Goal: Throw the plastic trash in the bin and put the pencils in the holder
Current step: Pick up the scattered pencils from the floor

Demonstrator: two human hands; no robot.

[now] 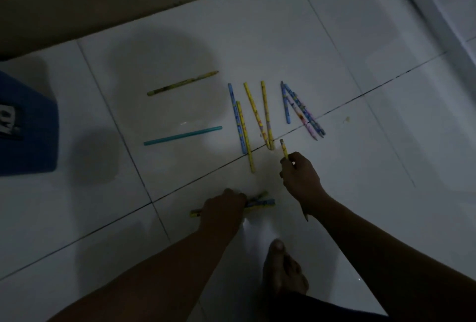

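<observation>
The light is dim. At the left edge a blue object [28,126] with a white label stands on the floor; what it is, I cannot tell. Along the top lies a brown cardboard box [77,0] with green print, and at the right a pale ledge [438,28] runs down the view. A bare foot [283,267] rests at the bottom, between the two forearms. The surface is a white tiled floor [373,180] with dark grout lines, and a small crumb [346,119] lies on it. The pencils are spread on the tiles. An olive-yellow pencil [183,82] and a teal stick [183,135] lie apart at the left. A blue pencil [235,115] lies just beside a long yellow pencil [247,141]. A yellow pair [255,110] meets at the lower ends, and a blue and pink cluster [302,113] fans out at the right. The left hand [224,208] grips a bundle of pencils [260,203] low over the floor. The right hand [300,180] is curled round a short yellow pencil [283,149] near the yellow pair.
</observation>
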